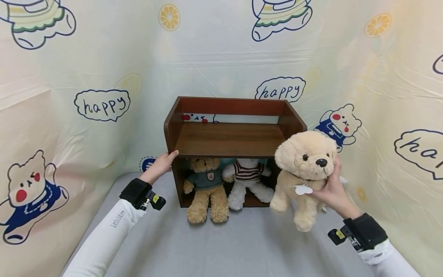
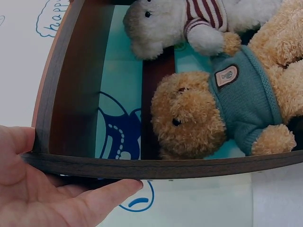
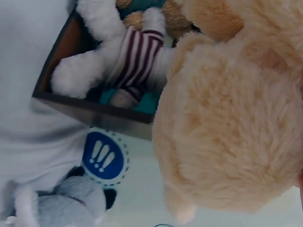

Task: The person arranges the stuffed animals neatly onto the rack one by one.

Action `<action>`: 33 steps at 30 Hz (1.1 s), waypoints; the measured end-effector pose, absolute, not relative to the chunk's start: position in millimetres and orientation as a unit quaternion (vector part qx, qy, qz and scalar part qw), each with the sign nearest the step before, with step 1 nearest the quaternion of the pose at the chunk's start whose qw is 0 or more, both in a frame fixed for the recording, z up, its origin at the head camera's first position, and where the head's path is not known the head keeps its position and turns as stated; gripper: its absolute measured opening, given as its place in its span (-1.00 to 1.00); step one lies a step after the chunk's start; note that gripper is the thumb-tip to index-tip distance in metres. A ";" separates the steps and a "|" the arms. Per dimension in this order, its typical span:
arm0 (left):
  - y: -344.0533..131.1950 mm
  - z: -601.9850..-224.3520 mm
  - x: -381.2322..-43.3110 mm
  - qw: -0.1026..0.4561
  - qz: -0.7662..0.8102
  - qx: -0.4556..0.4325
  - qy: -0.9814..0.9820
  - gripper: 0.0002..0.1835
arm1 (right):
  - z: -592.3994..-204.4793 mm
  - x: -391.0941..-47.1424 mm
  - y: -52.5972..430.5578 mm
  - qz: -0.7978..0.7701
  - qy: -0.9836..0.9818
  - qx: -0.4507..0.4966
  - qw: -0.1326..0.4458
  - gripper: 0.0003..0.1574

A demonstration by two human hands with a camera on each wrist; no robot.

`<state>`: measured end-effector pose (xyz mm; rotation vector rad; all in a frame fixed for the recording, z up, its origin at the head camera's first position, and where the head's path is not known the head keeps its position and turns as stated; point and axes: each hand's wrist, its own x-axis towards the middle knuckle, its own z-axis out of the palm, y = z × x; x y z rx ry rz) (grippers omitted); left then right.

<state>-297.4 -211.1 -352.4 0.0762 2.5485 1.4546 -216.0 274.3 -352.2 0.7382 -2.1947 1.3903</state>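
My right hand (image 1: pixel 333 192) grips a cream plush puppy (image 1: pixel 304 177) by its side, in front of the shelf's right end. A white tag (image 1: pixel 303 189) hangs at its chest; in the right wrist view the puppy's fur covers much of the picture. My left hand (image 1: pixel 160 165) touches the brown two-tier wooden shelf (image 1: pixel 228 140), thumb at its front left edge and straight fingers along the outer side. In the lower compartment sit a tan teddy bear (image 1: pixel 208 188) in a teal sweater and a white plush toy (image 3: pixel 137 61) in a striped top, side by side.
Right of the shelf lies a grey and white plush toy (image 3: pixel 71 203), mostly hidden behind my right hand in the head view. A grey cloth (image 1: pixel 235 246) covers the table. Printed curtain fabric (image 1: pixel 214 57) hangs behind and at both sides.
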 end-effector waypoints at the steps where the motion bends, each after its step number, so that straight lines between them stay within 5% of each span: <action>1: -211.1 -352.2 -297.1 0.102 0.493 0.026 0.864 -0.26 | -348.9 -216.8 271.8 0.506 -0.787 0.276 0.220 0.66; 17: -212.1 -350.5 -294.9 0.104 0.486 0.016 0.868 -0.25 | -293.6 -214.6 231.7 0.517 -0.755 0.333 0.229 0.36; 33: -212.0 -352.3 -296.2 0.098 0.494 0.019 0.864 -0.25 | -260.3 -241.6 204.8 0.548 -0.731 0.329 0.238 0.32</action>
